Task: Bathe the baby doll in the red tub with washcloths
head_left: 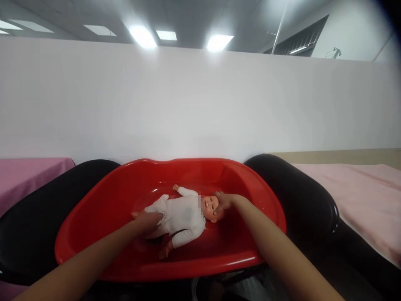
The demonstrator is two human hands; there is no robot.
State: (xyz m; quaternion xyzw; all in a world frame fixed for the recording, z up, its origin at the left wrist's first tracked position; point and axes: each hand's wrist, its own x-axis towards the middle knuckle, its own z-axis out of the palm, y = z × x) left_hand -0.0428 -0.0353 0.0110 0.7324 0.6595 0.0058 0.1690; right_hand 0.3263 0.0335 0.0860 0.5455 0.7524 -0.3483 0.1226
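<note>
A baby doll (184, 213) in a white long-sleeved suit lies on its back in a red baby bathtub (175, 269), head to the right. My right hand (224, 201) grips the top of its head, thumb and fingers on either side. At the doll's hips, my left hand (152, 221) holds the lower part of the suit and legs, its fingertips partly hidden by the cloth. One doll arm stretches toward the far side of the tub, the other toward me. Shiny reflections around the doll look like shallow water.
Black rounded side panels (290, 196) flank the tub. Pink cloth covers a surface at left (31, 173) and a paler pink cloth (366, 196) lies at right. A white wall (194, 104) rises directly behind the tub.
</note>
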